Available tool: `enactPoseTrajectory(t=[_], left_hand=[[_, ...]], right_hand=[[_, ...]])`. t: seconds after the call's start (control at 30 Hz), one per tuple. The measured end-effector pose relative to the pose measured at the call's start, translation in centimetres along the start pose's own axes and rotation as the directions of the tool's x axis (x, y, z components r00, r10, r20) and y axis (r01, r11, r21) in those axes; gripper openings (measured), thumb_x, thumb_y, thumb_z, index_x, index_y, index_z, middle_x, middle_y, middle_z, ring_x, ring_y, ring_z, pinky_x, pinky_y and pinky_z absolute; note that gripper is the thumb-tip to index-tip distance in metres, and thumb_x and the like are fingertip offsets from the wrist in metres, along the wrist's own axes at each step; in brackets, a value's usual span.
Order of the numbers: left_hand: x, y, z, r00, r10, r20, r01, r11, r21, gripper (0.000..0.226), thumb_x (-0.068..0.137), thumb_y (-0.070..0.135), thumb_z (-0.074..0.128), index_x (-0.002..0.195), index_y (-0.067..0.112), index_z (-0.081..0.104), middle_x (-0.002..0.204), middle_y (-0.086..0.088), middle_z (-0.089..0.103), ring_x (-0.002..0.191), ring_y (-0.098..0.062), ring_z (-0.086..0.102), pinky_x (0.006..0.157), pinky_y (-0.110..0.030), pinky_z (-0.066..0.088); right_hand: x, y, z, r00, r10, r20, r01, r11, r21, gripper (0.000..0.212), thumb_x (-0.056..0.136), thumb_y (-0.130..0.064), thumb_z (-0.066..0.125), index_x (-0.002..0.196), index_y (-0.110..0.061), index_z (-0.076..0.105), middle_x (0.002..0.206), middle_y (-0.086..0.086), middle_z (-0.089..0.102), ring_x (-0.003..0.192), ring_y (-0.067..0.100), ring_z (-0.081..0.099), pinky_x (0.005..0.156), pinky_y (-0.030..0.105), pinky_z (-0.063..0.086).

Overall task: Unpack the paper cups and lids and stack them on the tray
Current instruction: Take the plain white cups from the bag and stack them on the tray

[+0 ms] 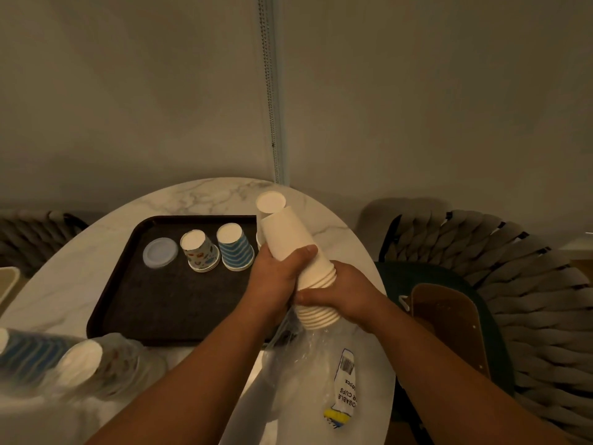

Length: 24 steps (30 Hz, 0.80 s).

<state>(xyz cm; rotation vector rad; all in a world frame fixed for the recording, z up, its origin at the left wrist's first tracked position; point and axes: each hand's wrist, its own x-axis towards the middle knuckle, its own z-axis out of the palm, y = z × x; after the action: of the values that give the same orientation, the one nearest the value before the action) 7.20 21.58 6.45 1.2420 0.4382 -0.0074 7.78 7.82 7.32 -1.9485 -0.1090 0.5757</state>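
Together, left hand (272, 277), right hand (345, 293), gripping white cups (288, 239)

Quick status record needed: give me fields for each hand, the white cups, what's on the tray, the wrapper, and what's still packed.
left hand: grips the upper part of the white cup stack
right hand: grips the lower part of that stack
white cup stack: tilted, bottoms up, held above the tray's right edge, apparently being split in two
tray: holds a clear lid, a patterned cup stack and a blue striped cup stack, both upside down
plastic wrapper: hangs open below the held cups
still packed: wrapped cup sleeves at near left
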Motion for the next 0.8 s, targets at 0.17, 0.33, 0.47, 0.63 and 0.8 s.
enactPoseTrajectory(t=[0.17, 0.33, 0.47, 0.63, 0.8], left_hand=[[0.0, 0.0, 0.3, 0.996, 0.023, -0.087, -0.023, 1.0, 0.0, 0.082, 0.048, 0.046, 0.089, 0.119, 0.018, 0.057, 0.108, -0.011, 0.07, 0.099, -0.028, 0.069, 0.087, -0.057, 0.055], [2.6, 5.9, -0.7, 0.921, 0.348, -0.178, -0.313, 0.929, 0.198, 0.086, 0.05, 0.051, 0.082, 0.122, 0.017, 0.049, 0.109, 0.001, 0.066, 0.098, -0.015, 0.066, 0.086, -0.04, 0.056], [5.3, 9.5, -0.5, 0.835, 0.544, -0.087, -0.456, 0.771, 0.445, 0.075, 0.063, 0.039, 0.087, 0.122, 0.025, 0.043, 0.109, 0.012, 0.058, 0.1, -0.009, 0.06, 0.085, -0.034, 0.054], [8.4, 7.0, -0.6, 0.852, 0.52, -0.055, -0.395, 0.709, 0.584, 0.082, 0.065, 0.034, 0.087, 0.132, 0.022, 0.042, 0.123, 0.005, 0.056, 0.11, -0.017, 0.054, 0.092, -0.038, 0.049], [9.5, 2.3, -1.6, 0.899, 0.422, -0.115, -0.256, 0.722, 0.643, 0.084, 0.063, 0.027, 0.088, 0.132, 0.016, 0.043, 0.128, -0.006, 0.058, 0.115, -0.026, 0.056, 0.094, -0.042, 0.048]], right_hand=[[0.3, 0.3, 0.6, 0.983, -0.075, -0.17, 0.003, 0.921, -0.39, 0.072, 0.05, -0.066, 0.081, 0.107, -0.028, 0.058, 0.093, -0.012, 0.063, 0.08, 0.005, 0.059, 0.068, 0.023, 0.048], [-0.3, 0.9, -0.7, 0.979, -0.017, -0.201, -0.058, 0.93, -0.364, 0.077, 0.057, -0.057, 0.084, 0.118, -0.021, 0.053, 0.101, -0.011, 0.054, 0.088, 0.008, 0.05, 0.059, 0.013, 0.034], [-0.6, 1.4, -1.3, 0.97, 0.01, -0.243, -0.076, 0.961, -0.267, 0.078, 0.058, -0.052, 0.086, 0.121, -0.019, 0.053, 0.103, -0.009, 0.053, 0.092, 0.008, 0.05, 0.061, 0.014, 0.035], [-0.7, 1.9, -1.8, 0.962, -0.009, -0.271, -0.054, 0.973, -0.225, 0.075, 0.059, -0.048, 0.087, 0.12, -0.02, 0.053, 0.102, -0.01, 0.052, 0.093, 0.008, 0.05, 0.066, 0.018, 0.038], [-0.8, 2.9, -2.5, 0.963, 0.036, -0.269, -0.093, 0.975, -0.201, 0.07, 0.06, -0.048, 0.086, 0.116, -0.026, 0.05, 0.101, -0.012, 0.05, 0.093, 0.006, 0.048, 0.063, 0.009, 0.034]])
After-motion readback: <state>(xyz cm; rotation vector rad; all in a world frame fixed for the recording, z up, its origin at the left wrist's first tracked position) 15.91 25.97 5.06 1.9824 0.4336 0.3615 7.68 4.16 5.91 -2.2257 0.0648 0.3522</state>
